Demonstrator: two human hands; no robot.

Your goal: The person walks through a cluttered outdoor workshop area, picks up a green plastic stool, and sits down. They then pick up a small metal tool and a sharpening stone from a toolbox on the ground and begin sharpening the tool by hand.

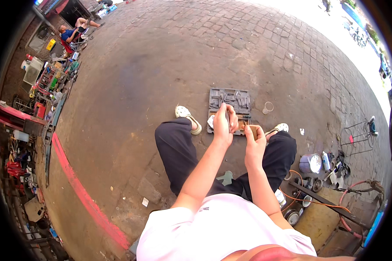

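Note:
A dark tool case (212, 98) lies open on the ground between my feet, with several metal pieces in its far half and orange-brown parts in its near half. Over its near edge, my left hand (224, 126) is closed around a thin dark metal tool (227, 116), whose exact kind I cannot make out. My right hand (255, 138) is just to the right, its fingers curled together in a pinch; what they hold, if anything, is too small to tell. A crumpled white cloth or paper (211, 121) rests at the case's left edge.
A clear ring (269, 106) lies right of the case. Farther right are a paint bucket (310, 163), a spray can (325, 160), an orange hose (318, 202) and a wire rack (357, 139). Cluttered shelves (48, 82) line the left; a person (76, 32) reclines there.

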